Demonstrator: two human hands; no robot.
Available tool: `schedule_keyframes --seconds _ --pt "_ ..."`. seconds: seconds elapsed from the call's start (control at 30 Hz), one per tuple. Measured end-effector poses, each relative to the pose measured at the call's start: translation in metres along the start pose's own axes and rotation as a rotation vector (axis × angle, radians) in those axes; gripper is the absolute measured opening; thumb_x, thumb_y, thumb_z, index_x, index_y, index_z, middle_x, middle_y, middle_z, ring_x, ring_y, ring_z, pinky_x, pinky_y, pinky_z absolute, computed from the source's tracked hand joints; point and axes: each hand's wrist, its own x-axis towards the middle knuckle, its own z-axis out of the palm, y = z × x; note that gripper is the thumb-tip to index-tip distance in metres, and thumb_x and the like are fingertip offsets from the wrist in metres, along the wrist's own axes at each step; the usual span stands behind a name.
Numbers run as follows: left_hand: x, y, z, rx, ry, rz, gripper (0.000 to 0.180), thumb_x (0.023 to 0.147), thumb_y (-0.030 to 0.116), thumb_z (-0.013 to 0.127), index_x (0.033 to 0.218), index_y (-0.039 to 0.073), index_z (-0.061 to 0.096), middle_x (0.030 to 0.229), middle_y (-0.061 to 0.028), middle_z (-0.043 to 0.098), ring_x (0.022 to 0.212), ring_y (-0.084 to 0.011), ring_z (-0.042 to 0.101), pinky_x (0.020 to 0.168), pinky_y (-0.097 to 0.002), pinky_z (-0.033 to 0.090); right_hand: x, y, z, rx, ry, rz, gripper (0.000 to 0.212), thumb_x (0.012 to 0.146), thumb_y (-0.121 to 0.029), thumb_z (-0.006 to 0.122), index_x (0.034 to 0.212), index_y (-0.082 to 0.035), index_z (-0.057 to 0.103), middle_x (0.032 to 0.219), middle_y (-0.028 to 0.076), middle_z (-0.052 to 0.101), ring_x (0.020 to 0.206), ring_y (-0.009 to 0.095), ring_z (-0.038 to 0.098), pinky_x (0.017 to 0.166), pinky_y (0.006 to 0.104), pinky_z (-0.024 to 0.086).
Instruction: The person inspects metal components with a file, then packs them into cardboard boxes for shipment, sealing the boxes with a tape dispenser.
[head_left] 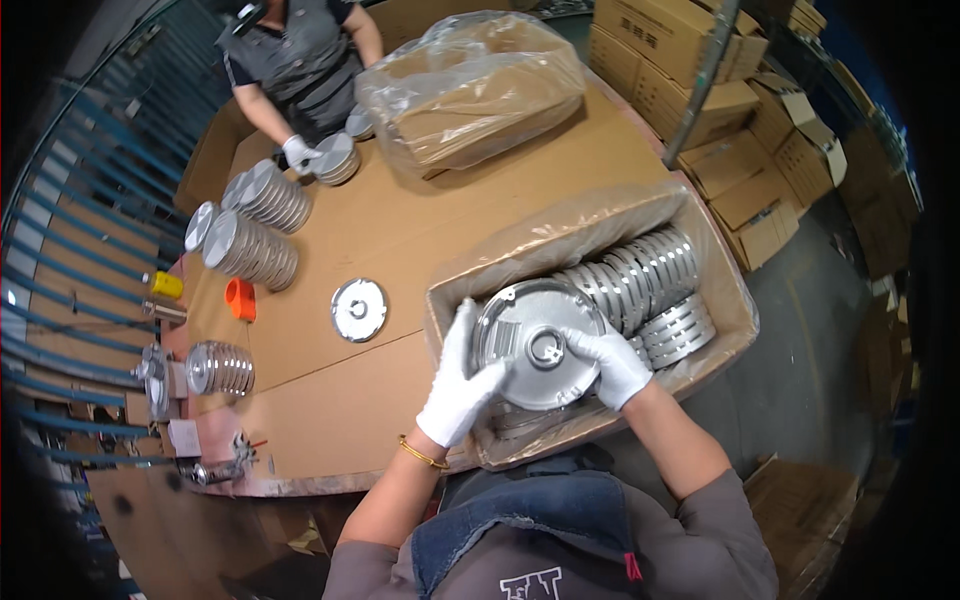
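Note:
Between my two white-gloved hands is a round silver metal disc [520, 375] with a raised ring near its middle. My left hand [456, 385] grips its left rim, the thumb lying on the face. On the right side, my right hand [614, 366] holds the disc with its thumb near the central ring and the other fingers hidden behind. The disc is over a plastic-lined cardboard box [738, 318], in which rows of similar metal discs [640, 275] stand on edge. A single disc [359, 309] lies flat on the cardboard-covered table to the left.
Across the table [400, 225] a co-worker's gloved hand [298, 154] touches a stack of discs [336, 160]. More disc stacks [250, 250], an orange tape roll [240, 299] and a disc row [220, 369] sit left. A plastic-covered box [480, 95] stands at the far side; a metal post [703, 85] rises right.

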Motion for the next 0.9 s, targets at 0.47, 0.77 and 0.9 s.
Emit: schedule_keyframes --seconds 0.47,0.77,0.9 --pt "-0.110 -0.065 -0.103 -0.214 0.680 -0.181 0.036 0.091 0.013 0.056 0.124 -0.001 0.053 0.115 -0.0117 0.059 0.097 -0.0175 0.059 0.084 -0.0292 0.048 0.079 0.035 0.004 -1.332 0.262 -0.374 0.059 0.073 -0.021 0.072 0.121 0.001 0.047 0.115 0.020 0.052 0.109 0.027 0.051 0.093 0.0359 0.042" --pt "-0.133 -0.106 -0.190 -0.300 0.832 -0.158 0.036 0.090 0.012 0.056 0.123 -0.001 0.054 0.114 -0.0101 0.060 0.096 -0.0139 0.058 0.081 -0.0251 0.048 0.093 0.030 -0.044 -1.017 0.085 -0.465 0.060 0.076 -0.005 0.066 0.129 0.005 0.041 0.125 0.017 0.049 0.117 0.025 0.047 0.101 0.0319 0.036" --pt "-0.151 -0.113 -0.276 -0.262 0.956 -0.135 0.035 0.088 0.010 0.057 0.122 -0.001 0.054 0.109 -0.0084 0.061 0.088 -0.0113 0.058 0.074 -0.0231 0.047 0.077 0.010 -0.016 -1.337 0.320 -0.695 0.057 0.082 -0.001 0.059 0.135 0.000 0.036 0.132 0.015 0.045 0.122 0.025 0.044 0.103 0.0332 0.033"
